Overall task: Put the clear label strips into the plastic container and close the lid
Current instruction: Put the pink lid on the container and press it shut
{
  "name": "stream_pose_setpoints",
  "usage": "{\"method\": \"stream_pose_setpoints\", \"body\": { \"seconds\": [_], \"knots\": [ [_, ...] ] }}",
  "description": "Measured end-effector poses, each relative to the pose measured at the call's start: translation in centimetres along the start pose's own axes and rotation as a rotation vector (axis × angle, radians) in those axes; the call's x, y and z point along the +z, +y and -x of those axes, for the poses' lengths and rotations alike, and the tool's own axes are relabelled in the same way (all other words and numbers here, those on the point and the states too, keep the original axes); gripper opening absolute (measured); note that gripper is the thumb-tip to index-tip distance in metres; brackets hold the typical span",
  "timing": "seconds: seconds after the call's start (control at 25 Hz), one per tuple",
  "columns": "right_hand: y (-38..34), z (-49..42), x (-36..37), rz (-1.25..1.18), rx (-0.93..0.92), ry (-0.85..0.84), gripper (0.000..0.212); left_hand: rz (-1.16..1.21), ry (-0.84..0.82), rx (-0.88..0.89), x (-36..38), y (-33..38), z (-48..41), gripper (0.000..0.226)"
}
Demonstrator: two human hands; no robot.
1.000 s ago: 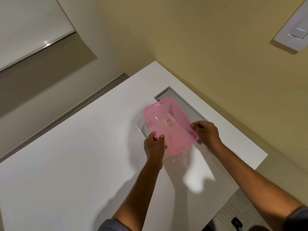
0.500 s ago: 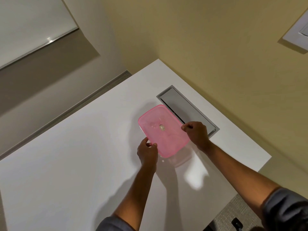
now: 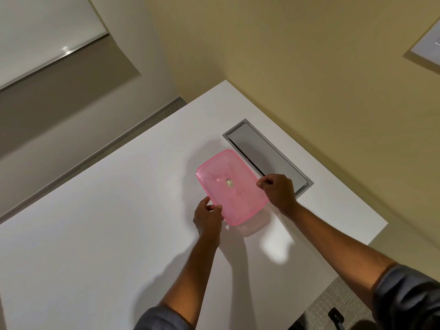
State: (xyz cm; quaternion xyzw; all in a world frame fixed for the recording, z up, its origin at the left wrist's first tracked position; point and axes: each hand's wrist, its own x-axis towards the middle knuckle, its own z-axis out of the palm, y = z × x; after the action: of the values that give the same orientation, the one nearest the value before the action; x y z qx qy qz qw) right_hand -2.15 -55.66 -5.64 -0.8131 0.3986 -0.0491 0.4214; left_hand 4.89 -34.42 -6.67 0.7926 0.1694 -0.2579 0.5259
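Pink lid (image 3: 229, 186) gripped at opposite edges by left hand (image 3: 207, 219) and right hand (image 3: 278, 194).

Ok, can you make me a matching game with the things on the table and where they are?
Things:
1. pink lid
2. left hand
3. right hand
4. grey hatch

Places:
A. at the lid's far-right edge
B. set into the table beside the wall
C. on top of the container
D. at the lid's near-left corner

Pairs: 1-C, 2-D, 3-A, 4-B
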Motion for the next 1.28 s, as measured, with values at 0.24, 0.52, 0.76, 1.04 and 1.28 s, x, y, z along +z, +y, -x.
{"method": "stream_pose_setpoints", "body": {
  "seconds": [0.24, 0.52, 0.76, 1.04, 1.28],
  "knots": [
    [0.0, -0.4, -0.1, -0.002, 0.009, -0.011, 0.015, 0.070, -0.036, -0.072, -0.3, 0.0, -0.5, 0.052],
    [-0.2, -0.9, -0.3, 0.046, -0.019, -0.033, 0.018, 0.072, -0.027, -0.087, -0.3, -0.2, -0.6, 0.048],
    [-0.4, -1.5, -0.3, 0.031, 0.019, -0.049, 0.010, 0.058, 0.012, -0.013, 0.0, -0.4, -0.2, 0.052],
    [-0.4, -1.9, -0.4, 0.035, 0.061, -0.061, 0.013, 0.098, 0.042, 0.030, 0.1, -0.6, 0.2, 0.052],
    [-0.6, -1.7, -0.2, 0.040, 0.042, -0.060, 0.014, 0.082, 0.014, -0.042, 0.2, -0.4, -0.5, 0.049]
  ]
}}
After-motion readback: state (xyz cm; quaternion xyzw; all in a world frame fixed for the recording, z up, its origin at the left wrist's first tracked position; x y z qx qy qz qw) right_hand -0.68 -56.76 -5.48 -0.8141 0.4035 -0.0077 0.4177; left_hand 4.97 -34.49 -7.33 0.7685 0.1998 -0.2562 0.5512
